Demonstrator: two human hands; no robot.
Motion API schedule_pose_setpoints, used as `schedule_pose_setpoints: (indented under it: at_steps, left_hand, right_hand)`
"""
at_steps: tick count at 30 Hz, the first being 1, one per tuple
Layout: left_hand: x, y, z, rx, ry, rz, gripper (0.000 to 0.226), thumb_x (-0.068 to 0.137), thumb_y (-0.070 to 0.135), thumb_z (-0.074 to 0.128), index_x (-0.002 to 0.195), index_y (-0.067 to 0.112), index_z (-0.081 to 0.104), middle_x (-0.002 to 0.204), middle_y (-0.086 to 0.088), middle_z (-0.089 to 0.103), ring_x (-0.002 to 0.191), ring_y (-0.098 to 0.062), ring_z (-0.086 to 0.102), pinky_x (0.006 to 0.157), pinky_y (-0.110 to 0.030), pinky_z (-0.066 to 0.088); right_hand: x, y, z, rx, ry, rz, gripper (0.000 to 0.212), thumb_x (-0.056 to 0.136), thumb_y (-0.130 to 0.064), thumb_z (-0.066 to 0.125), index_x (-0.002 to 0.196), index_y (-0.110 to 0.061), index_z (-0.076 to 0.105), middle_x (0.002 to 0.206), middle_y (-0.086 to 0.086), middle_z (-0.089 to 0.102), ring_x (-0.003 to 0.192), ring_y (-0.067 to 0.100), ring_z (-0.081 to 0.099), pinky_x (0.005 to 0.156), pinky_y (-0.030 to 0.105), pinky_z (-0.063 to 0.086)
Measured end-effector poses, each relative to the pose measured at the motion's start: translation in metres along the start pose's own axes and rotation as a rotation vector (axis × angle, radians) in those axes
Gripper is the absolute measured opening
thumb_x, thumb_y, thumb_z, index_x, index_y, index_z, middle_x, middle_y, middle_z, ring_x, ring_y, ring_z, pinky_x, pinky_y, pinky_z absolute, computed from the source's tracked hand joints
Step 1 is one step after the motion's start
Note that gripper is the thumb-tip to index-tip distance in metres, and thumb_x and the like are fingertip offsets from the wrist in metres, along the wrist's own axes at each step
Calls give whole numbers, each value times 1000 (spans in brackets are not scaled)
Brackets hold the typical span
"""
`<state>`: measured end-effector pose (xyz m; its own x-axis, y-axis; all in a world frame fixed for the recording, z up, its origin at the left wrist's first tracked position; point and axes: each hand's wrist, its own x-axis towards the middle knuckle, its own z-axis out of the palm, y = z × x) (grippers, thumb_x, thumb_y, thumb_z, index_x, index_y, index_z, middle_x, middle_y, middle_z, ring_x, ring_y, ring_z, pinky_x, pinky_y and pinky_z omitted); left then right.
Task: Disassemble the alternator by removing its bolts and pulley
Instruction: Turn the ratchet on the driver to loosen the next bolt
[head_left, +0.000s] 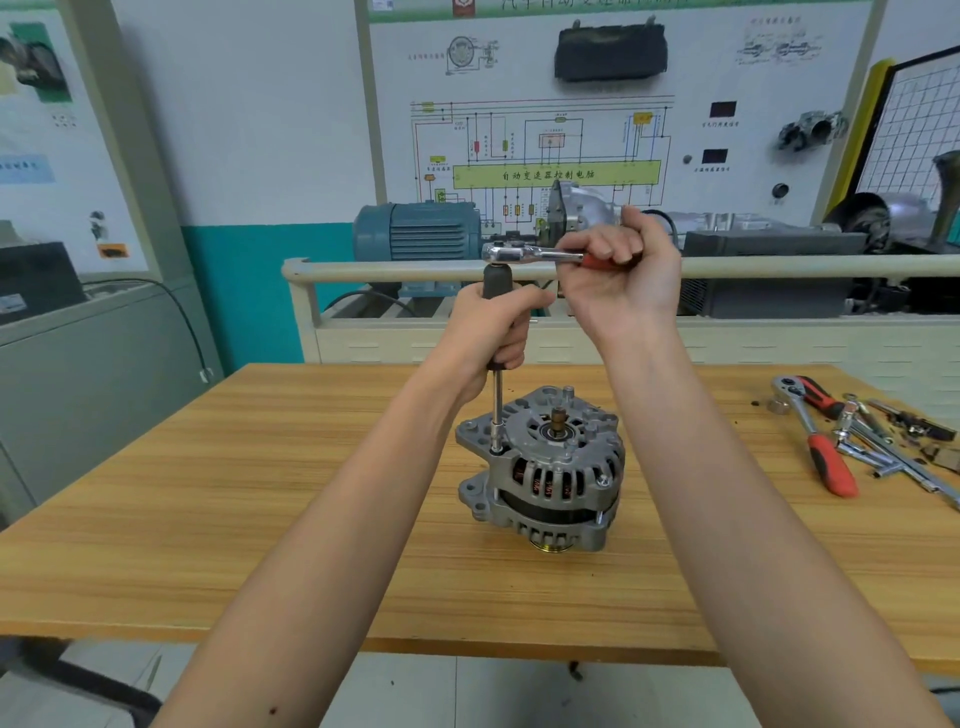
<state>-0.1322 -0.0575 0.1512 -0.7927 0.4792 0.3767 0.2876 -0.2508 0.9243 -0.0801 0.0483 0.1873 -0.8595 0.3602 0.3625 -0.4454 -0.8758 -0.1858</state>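
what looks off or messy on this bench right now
Little stands out. The alternator stands pulley-down on the table and looks intact. The only untidy spot is the far right edge, where a spare ratchet and loose tools lie jumbled with small dark bits scattered around them.

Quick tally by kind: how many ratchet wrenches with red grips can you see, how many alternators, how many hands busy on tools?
Ratchet wrenches with red grips: 2, one in the right hand, one on the table
Alternators: 1
Hands on tools: 2, left hand, right hand
Total: 5
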Motion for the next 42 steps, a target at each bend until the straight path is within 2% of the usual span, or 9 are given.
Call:
schedule_pose_setpoints:
  at_steps: [6, 11, 14, 17, 21, 25, 30, 34, 42]
  left_hand:
    - [2, 2, 10, 20, 246, -35, 44, 89, 6, 56, 55, 20, 31, 41, 4, 25, 35, -13, 18, 39, -18, 18]
    - [-2, -1, 16, 101, 342, 52, 30, 89, 34, 53, 63, 21, 46, 59, 5, 47, 49, -8, 44, 42, -17, 39]
    - [-3, 0, 11, 68, 316, 52, 33, 86, 21, 61, 60, 18, 40, 52, 3, 38, 41, -9, 33, 42, -22, 31]
    - [-3, -1, 1, 95, 251, 51, 37, 80, -2, 62, 58, 15, 39, 42, 4, 32, 37, -13, 26, 42, -22, 27]
    - [-4, 3, -3, 66, 109, 44, 32, 83, 0, 63, 60, 12, 45, 42, 1, 39, 38, -16, 32, 44, -24, 34]
    - [-1, 3, -2, -31, 43, -8, 46, 89, 6, 58, 52, 19, 35, 39, 5, 26, 33, -11, 19, 39, -21, 18]
    - [-1, 4, 9, 45, 314, 18, 39, 86, 7, 59, 56, 18, 36, 44, 5, 29, 41, -14, 23, 44, -24, 21]
    - [-9, 8, 19, 49, 321, 128, 31, 66, 49, 48, 63, 20, 40, 61, -1, 40, 64, -22, 38, 57, -33, 33]
    - [0, -1, -2, 24, 172, 35, 37, 84, -2, 59, 60, 15, 37, 47, 0, 28, 40, -15, 21, 44, -24, 20]
  right_hand:
    - [-32, 31, -1, -414, -250, -383, 49, 95, -6, 44, 47, -16, 41, 44, -1, 35, 48, 17, 36, 62, 31, 44]
    - [-55, 56, -1, -957, -483, -854, 30, 89, -3, 52, 63, -17, 46, 56, -1, 41, 52, 28, 36, 57, 34, 37]
    - [-48, 50, 3, -848, -388, -716, 40, 89, -3, 51, 53, -18, 44, 49, -4, 39, 51, 18, 37, 60, 36, 38]
    - [-30, 28, 6, -363, -243, -304, 53, 95, -5, 44, 44, -17, 41, 42, -4, 34, 44, 13, 35, 59, 28, 42]
    - [-5, 5, 4, -7, -40, -19, 54, 96, -10, 44, 43, -16, 35, 40, -4, 27, 37, 12, 30, 46, 23, 40]
    - [-8, 11, 2, -79, -80, -82, 56, 97, -11, 41, 41, -17, 36, 40, -4, 28, 38, 12, 30, 48, 25, 41]
    - [-35, 39, -3, -506, -331, -468, 47, 93, -5, 44, 49, -17, 42, 45, -2, 37, 49, 16, 37, 64, 30, 45]
    - [-51, 58, -6, -940, -483, -834, 28, 88, -8, 52, 62, -17, 49, 53, 3, 44, 52, 27, 39, 60, 37, 40]
    - [-27, 25, 1, -368, -273, -301, 54, 95, -7, 42, 43, -17, 42, 41, -3, 34, 45, 14, 36, 63, 27, 44]
